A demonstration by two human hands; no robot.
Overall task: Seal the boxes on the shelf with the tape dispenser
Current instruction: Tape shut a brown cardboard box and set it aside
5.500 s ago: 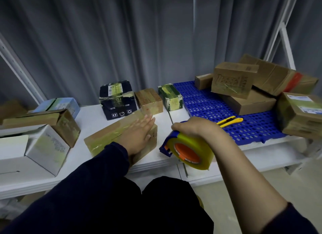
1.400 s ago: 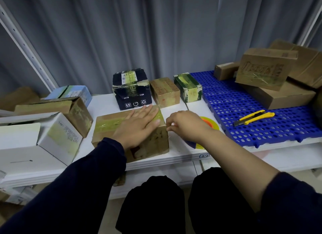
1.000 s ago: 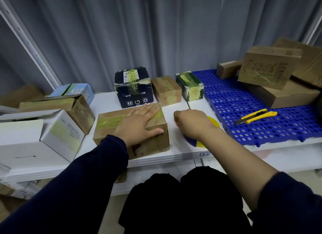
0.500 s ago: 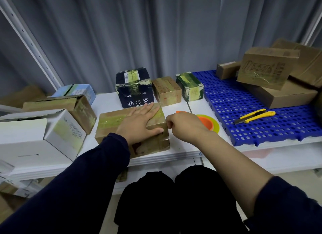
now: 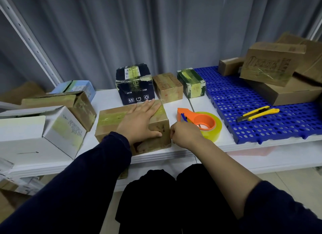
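The dark box [image 5: 134, 87] at the back carries white print, "WITH" and "SIGN", above a row of small icons that includes up-arrows and a recycling mark; the handwritten label on its top is too small to read. A carton [image 5: 268, 64] on the blue mat [image 5: 235, 103] bears a large stamped logo that cannot be made out, and the fine print on the white box [image 5: 57, 129] is also illegible.

The brown box [image 5: 111, 118], taped along its top, stands at the front of the shelf [image 5: 104, 98]. The left hand [image 5: 139, 124] lies flat on it with fingers straight, as it did before. The right hand [image 5: 184, 135] is curled into a fist against the box's front right corner. Whether it pinches any tape cannot be told. Half a second ago it was higher, at the top right edge.

The dispenser [image 5: 203, 123] lies on the shelf just right of the box and behind the right hand. It is more exposed than before, and no longer held in the air as it was some seconds ago. A yellow knife [image 5: 257, 112] rests on the mat.
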